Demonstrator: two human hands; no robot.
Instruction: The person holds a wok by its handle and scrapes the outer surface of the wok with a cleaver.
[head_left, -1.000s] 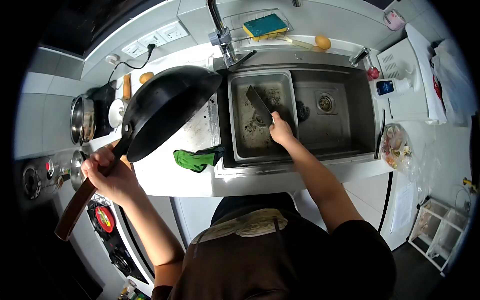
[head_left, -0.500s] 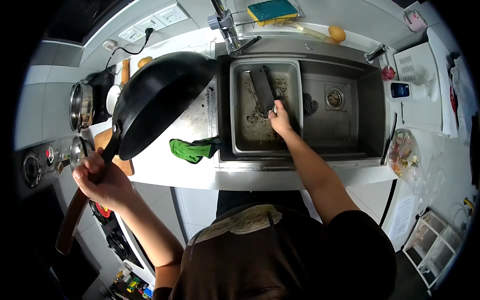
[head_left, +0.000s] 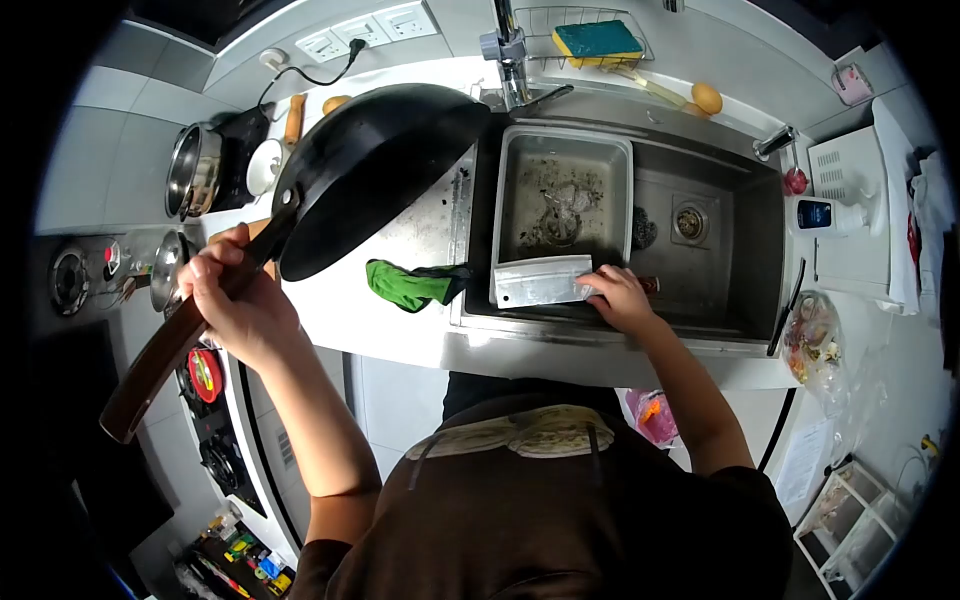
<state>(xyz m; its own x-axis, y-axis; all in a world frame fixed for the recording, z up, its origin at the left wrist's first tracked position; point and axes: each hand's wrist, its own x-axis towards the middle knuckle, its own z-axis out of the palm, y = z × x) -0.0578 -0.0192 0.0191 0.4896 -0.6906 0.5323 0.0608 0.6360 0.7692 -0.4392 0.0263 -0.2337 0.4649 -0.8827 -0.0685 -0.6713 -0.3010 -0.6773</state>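
My left hand is closed around the brown handle of a black wok. The wok is held tilted above the counter, left of the sink. My right hand grips a cleaver where blade and handle meet. Its shiny blade points left along the near side of a metal basin set in the sink, and part of its brown handle shows past my fingers. I cannot tell whether the blade rests on the rim. Dark bits and cloudy water lie in the basin. A green cloth lies on the counter between my hands.
The sink has a drain on the right and a dark scrubber beside the basin. The tap stands behind. A sponge sits in a wire rack. Pots crowd the left; a plastic bag lies right.
My right hand has brought the cleaver from inside the basin to its near side, turning the blade leftward. The wok stays in my left hand. The whole view has shifted slightly.
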